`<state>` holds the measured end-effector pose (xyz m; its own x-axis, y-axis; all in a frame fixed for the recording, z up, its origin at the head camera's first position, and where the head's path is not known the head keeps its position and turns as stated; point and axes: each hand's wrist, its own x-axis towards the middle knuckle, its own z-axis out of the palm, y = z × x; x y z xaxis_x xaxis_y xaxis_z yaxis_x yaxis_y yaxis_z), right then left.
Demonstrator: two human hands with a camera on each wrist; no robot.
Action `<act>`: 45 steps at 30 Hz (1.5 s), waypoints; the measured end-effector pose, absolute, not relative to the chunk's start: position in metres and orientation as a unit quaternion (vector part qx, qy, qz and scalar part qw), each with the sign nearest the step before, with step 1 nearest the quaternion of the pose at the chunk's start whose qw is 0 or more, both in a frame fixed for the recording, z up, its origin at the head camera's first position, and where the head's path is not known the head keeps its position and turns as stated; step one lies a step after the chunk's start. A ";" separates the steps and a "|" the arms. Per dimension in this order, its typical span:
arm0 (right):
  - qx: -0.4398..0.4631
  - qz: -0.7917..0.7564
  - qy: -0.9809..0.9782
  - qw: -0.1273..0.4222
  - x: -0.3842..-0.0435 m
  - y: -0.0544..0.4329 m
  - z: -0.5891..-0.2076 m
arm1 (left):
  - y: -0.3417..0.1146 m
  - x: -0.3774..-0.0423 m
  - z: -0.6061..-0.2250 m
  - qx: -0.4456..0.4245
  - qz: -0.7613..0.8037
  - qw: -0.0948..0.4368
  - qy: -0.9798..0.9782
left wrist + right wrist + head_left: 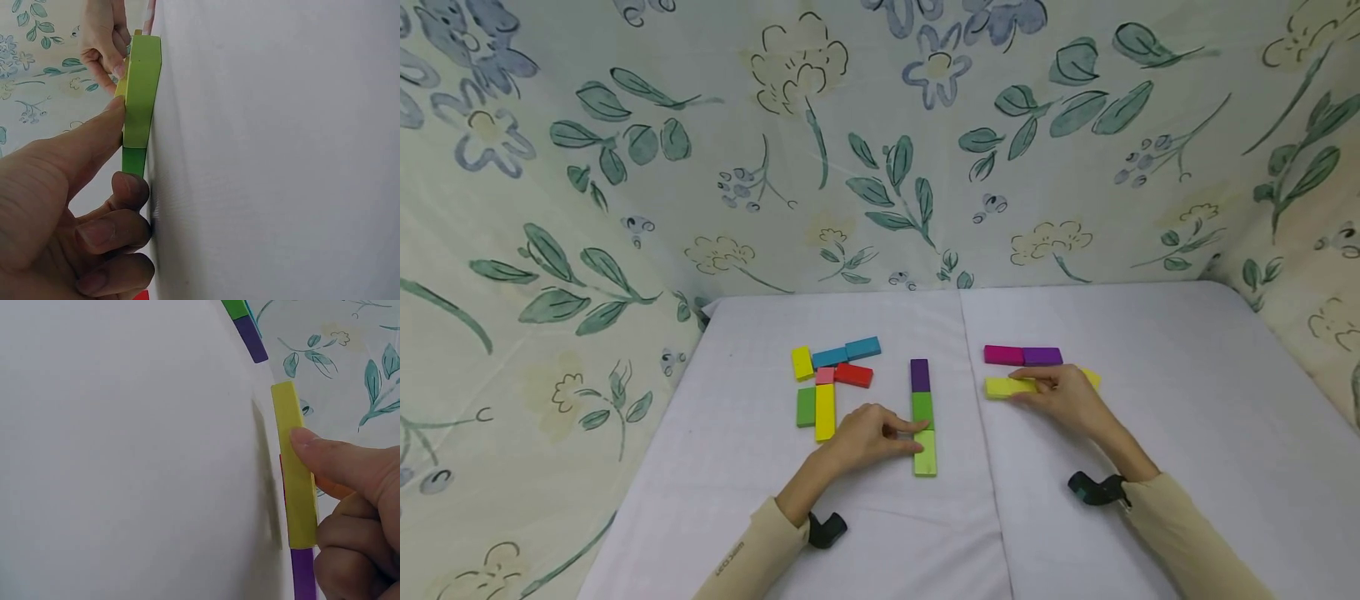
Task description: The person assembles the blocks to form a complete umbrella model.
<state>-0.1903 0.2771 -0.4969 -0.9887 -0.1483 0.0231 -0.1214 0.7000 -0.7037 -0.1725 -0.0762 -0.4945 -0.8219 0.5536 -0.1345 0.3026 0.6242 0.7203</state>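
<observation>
My left hand (868, 437) pinches a light green block (927, 460) between thumb and index finger. This block stands at the near end of a straight row, in line with a green block (922, 406) and a dark purple block (920, 375). In the left wrist view the thumb presses the light green block (142, 94), its other fingers curled beside it. Further right, my right hand (1063, 400) holds a long yellow block (1000, 387) by its middle. In the right wrist view the thumb lies on the yellow block (292, 481), with a shadow on the cloth beside it.
Left of the row lies a cluster with blue blocks (862, 347), a red block (854, 375), a pink block (824, 376), yellow blocks (825, 412) and a green block (806, 407). A magenta block (1002, 355) and a purple block (1042, 357) join end to end behind the right hand.
</observation>
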 end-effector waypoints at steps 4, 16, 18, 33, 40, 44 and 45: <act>-0.083 -0.381 0.921 0.003 -0.202 0.258 -0.488 | -0.077 -0.173 -0.493 0.236 0.358 0.181 0.885; -0.098 -0.366 0.925 -0.017 -0.248 0.203 -0.471 | -0.073 -0.175 -0.493 0.240 0.347 0.183 0.888; -0.098 -0.360 0.927 -0.019 -0.254 0.196 -0.470 | -0.072 -0.175 -0.493 0.237 0.346 0.183 0.889; -0.088 -0.352 0.932 0.017 -0.270 0.181 -0.482 | -0.070 -0.173 -0.492 0.224 0.350 0.184 0.891; -0.072 -0.372 0.924 0.044 -0.270 0.180 -0.485 | -0.071 -0.173 -0.491 0.218 0.356 0.192 0.888; -0.071 -0.378 0.922 0.051 -0.269 0.180 -0.487 | -0.072 -0.173 -0.492 0.219 0.358 0.193 0.887; -0.071 -0.380 0.921 0.051 -0.269 0.180 -0.488 | -0.072 -0.174 -0.493 0.219 0.358 0.192 0.887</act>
<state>-0.2693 0.1797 -0.4876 -0.9846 -0.1701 -0.0399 -0.0924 0.7008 -0.7073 -0.1737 -0.0725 -0.4926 -0.8298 0.5268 -0.1842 0.2513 0.6475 0.7195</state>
